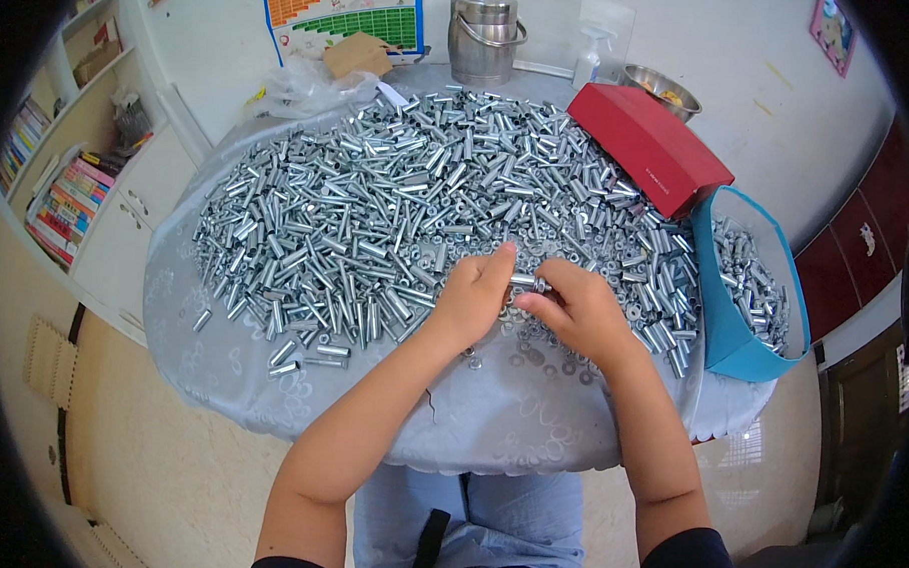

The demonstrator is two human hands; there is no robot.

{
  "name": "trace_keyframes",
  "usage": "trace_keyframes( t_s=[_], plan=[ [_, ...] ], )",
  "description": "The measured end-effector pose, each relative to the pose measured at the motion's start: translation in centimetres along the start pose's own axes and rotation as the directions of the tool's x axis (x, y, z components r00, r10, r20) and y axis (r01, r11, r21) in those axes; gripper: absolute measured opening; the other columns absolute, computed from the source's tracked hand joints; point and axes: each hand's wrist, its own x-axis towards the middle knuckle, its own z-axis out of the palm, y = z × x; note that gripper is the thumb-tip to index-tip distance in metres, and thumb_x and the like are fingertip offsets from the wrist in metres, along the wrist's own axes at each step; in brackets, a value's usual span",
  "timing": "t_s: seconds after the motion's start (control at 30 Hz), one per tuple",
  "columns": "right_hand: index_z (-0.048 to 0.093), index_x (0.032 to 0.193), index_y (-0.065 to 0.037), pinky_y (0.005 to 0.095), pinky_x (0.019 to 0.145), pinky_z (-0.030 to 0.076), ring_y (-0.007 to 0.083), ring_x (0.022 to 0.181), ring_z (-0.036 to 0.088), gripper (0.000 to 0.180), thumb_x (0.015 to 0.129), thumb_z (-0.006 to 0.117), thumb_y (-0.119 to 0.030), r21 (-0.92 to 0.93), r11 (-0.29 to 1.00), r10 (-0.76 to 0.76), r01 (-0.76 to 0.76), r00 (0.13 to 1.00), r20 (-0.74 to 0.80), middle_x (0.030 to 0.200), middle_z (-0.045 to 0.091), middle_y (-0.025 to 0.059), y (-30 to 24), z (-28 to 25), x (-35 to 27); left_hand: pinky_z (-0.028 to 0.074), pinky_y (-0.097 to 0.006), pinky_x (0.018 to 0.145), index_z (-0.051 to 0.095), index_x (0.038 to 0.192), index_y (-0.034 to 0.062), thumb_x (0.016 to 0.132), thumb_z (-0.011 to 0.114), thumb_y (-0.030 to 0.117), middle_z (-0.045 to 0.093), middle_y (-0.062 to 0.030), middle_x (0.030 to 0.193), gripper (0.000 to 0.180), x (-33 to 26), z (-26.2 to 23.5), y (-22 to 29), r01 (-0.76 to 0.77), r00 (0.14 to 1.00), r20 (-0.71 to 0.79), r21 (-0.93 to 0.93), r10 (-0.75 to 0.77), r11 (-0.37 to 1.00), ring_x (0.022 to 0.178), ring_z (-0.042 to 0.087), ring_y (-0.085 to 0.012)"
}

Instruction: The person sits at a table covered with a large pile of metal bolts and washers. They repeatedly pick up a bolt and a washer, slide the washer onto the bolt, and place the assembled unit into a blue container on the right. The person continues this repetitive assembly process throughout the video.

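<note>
A shiny metal anchor bolt (526, 280) lies level between my two hands, above the near part of the pile. My left hand (471, 300) is closed round its left end, which the fingers hide. At the other end, the thumb and fingers of my right hand (584, 314) pinch the bolt by its nut (541, 285). Beneath and beyond my hands spreads a large heap of loose metal sleeves and bolts (377, 216). Nuts and flat washers (534, 357) lie scattered on the cloth close to my right hand.
A grey patterned cloth (510, 426) covers the table. To the right stands a blue bin (738, 339) holding metal anchors, with a red box (650, 146) behind it. A steel pot (483, 45), a plastic bag (306, 94) and a metal bowl (681, 97) line the back.
</note>
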Motion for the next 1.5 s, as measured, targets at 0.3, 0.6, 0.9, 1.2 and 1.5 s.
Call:
trace_keyframes(
  t_s=[0.3, 0.6, 0.9, 1.2, 1.5],
  plan=[
    [0.053, 0.066, -0.002, 0.0359, 0.048, 0.038, 0.0320, 0.052, 0.047, 0.036, 0.078, 0.063, -0.034, -0.034, 0.999, 0.011, -0.009, 0.998, 0.059, 0.057, 0.049, 0.0133, 0.0, -0.4, 0.0, 0.034, -0.036, 0.048, 0.047, 0.053, -0.0014, 0.092, 0.036, 0.039, 0.043, -0.0102, 0.045, 0.057, -0.4, 0.1, 0.0, -0.155, 0.985, -0.037, 0.251, 0.169, 0.956, 0.043, 0.042, -0.0197],
    [0.046, 0.052, -0.004, 0.0248, 0.042, 0.038, 0.0105, 0.043, 0.047, 0.048, 0.088, 0.053, -0.035, 0.587, 0.722, 0.194, -0.368, 0.921, 0.339, 0.046, 0.043, 0.0003, -0.3, -0.7, -0.4, 0.034, -0.041, 0.044, 0.049, 0.052, 0.0011, 0.092, 0.039, 0.026, 0.048, -0.0145, 0.049, 0.048, -1.7, 0.5, 1.7, -0.445, 0.847, -0.034, 0.502, 0.531, 0.742, 0.043, 0.047, -0.0326],
    [0.032, 0.046, -0.011, 0.0249, 0.040, 0.033, 0.0128, 0.038, 0.039, 0.060, 0.091, 0.037, -0.051, 0.662, 0.444, 0.239, -0.603, 0.792, 0.561, 0.042, 0.034, 0.0013, -0.6, -1.0, 0.2, 0.034, -0.038, 0.040, 0.049, 0.052, 0.0043, 0.088, 0.046, 0.017, 0.048, -0.0120, 0.048, 0.038, -1.4, 0.2, 1.6, -0.602, 0.680, 0.077, 0.627, 0.730, 0.495, 0.042, 0.047, -0.0290],
    [0.031, 0.047, -0.012, 0.0260, 0.043, 0.034, 0.0136, 0.039, 0.040, 0.060, 0.089, 0.038, -0.054, 0.634, 0.331, 0.236, -0.699, 0.712, 0.661, 0.042, 0.031, 0.0005, -0.7, -0.7, 0.4, 0.036, -0.038, 0.043, 0.051, 0.057, 0.0025, 0.088, 0.045, 0.020, 0.050, -0.0131, 0.052, 0.036, -1.6, -0.4, 1.7, -0.619, 0.697, 0.108, 0.590, 0.709, 0.519, 0.046, 0.049, -0.0298],
    [0.033, 0.048, -0.012, 0.0249, 0.045, 0.033, 0.0134, 0.044, 0.044, 0.057, 0.088, 0.043, -0.052, 0.630, 0.421, 0.399, -0.653, 0.757, 0.518, 0.044, 0.033, -0.0006, 0.5, 0.1, 0.8, 0.037, -0.041, 0.053, 0.050, 0.063, -0.0012, 0.093, 0.031, 0.040, 0.050, -0.0197, 0.056, 0.054, -1.2, 0.2, 1.5, -0.292, 0.944, -0.010, 0.432, 0.328, 0.853, 0.055, 0.049, -0.0379]
  ],
)
